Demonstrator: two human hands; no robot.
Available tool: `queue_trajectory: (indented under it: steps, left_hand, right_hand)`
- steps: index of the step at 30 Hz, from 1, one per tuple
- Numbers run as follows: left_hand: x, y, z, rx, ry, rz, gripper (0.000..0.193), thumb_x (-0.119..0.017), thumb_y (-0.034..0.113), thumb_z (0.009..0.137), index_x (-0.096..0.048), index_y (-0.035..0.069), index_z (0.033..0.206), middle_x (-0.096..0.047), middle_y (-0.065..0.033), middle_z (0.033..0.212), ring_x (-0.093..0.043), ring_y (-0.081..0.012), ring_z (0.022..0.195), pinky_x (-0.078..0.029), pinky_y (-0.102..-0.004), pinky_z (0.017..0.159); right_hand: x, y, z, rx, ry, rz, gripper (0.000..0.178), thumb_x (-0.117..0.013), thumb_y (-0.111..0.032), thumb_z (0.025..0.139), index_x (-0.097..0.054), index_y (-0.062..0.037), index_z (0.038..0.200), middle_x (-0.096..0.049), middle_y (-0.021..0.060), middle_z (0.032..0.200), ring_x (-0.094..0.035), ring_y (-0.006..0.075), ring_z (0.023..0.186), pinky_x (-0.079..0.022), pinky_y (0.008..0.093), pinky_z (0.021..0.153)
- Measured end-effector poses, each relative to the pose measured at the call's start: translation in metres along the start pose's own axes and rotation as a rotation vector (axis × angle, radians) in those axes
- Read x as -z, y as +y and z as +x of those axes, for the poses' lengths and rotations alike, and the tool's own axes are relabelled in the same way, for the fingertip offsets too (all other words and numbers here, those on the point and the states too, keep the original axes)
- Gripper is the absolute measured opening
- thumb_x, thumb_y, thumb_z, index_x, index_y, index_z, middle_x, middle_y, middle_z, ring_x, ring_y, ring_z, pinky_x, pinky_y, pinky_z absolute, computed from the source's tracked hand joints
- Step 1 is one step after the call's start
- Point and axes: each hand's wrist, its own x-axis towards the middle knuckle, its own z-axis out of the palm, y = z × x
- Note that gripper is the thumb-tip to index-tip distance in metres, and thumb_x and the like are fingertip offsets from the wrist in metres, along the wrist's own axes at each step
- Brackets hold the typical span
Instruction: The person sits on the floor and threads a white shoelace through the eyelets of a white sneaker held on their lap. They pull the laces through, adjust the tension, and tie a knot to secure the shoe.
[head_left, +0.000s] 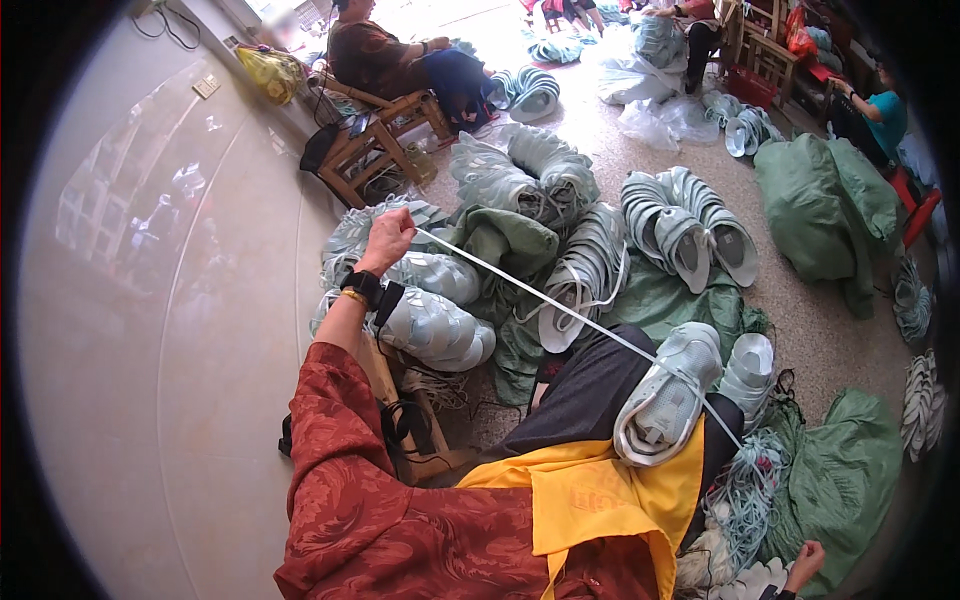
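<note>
My left hand [389, 238] is raised at the upper left, its fingers closed on a white shoelace [530, 290]. The lace runs taut down to the right, across a pale grey-green shoe [668, 395] lying on my lap, and on past its right side. Under the shoe are my dark trousers and a yellow apron [590, 500]. At the lower right my right hand [803, 566] is held low with curled fingers; what they hold, if anything, cannot be made out. It is beside a green sack [845, 480] and a tangle of pale blue laces [750, 490].
Stacked shoe uppers [435, 325] lie ahead on the left, with more rows of shoes [690, 225] on green cloth. A wooden stool [365, 155] and a large green sack [825, 205] stand farther off. Several people sit working at the back. A wall [170, 300] bounds the left.
</note>
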Motion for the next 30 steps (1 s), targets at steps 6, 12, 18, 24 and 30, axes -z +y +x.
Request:
queue_trajectory:
  steps: [6, 12, 18, 24, 30]
  left_hand:
    - [-0.011, 0.0, -0.002, 0.002, -0.03, -0.055, 0.011, -0.07, 0.005, 0.077, -0.066, 0.001, 0.086, -0.07, -0.0197, 0.082, -0.069, -0.0375, 0.084, -0.054, -0.0461, 0.076]
    - [-0.014, -0.001, 0.005, -0.075, -0.118, -0.035, 0.014, -0.06, 0.001, 0.075, -0.068, 0.003, 0.086, -0.07, -0.0188, 0.081, -0.07, -0.0381, 0.08, -0.054, -0.0457, 0.074]
    - [-0.029, 0.028, 0.031, -0.179, -0.203, -0.081, 0.011, -0.067, 0.005, 0.08, -0.071, 0.007, 0.089, -0.07, -0.0138, 0.077, -0.069, -0.0228, 0.069, -0.054, -0.0362, 0.066]
    - [0.009, 0.092, 0.057, -0.028, 0.073, -0.493, 0.007, -0.069, 0.008, 0.092, -0.07, 0.003, 0.097, -0.072, -0.0053, 0.083, -0.065, -0.0112, 0.073, -0.052, -0.0279, 0.067]
    - [-0.074, 0.17, -0.046, 0.142, -0.824, -0.849, 0.01, -0.075, 0.011, 0.09, -0.067, 0.005, 0.092, -0.07, -0.0036, 0.082, -0.067, -0.0111, 0.071, -0.055, -0.0255, 0.064]
  right_hand:
    - [-0.004, -0.005, -0.004, 0.035, -0.038, -0.126, 0.015, -0.07, 0.004, 0.081, -0.068, -0.0007, 0.095, -0.065, 0.0171, 0.09, -0.064, 0.0313, 0.081, -0.05, 0.0438, 0.074]
    - [-0.034, -0.031, -0.004, 0.017, -0.102, 0.029, 0.009, -0.071, -0.005, 0.08, -0.065, 0.0003, 0.085, -0.065, 0.0153, 0.078, -0.063, 0.0311, 0.071, -0.05, 0.0428, 0.068]
    - [-0.056, -0.096, 0.036, 0.126, -0.361, 0.294, 0.02, -0.065, -0.017, 0.095, -0.065, -0.0041, 0.079, -0.061, 0.0036, 0.058, -0.056, 0.0126, 0.05, -0.044, 0.0304, 0.049]
    - [0.027, -0.185, 0.064, -0.026, 0.021, 0.927, 0.013, -0.063, -0.013, 0.103, -0.069, -0.0019, 0.103, -0.071, 0.0039, 0.09, -0.064, 0.01, 0.076, -0.051, 0.0255, 0.07]
    - [0.002, -0.239, -0.014, -0.237, -0.35, 1.156, 0.026, -0.068, -0.013, 0.1, -0.067, 0.0046, 0.12, -0.073, 0.0071, 0.104, -0.067, 0.0107, 0.086, -0.055, 0.0247, 0.083]
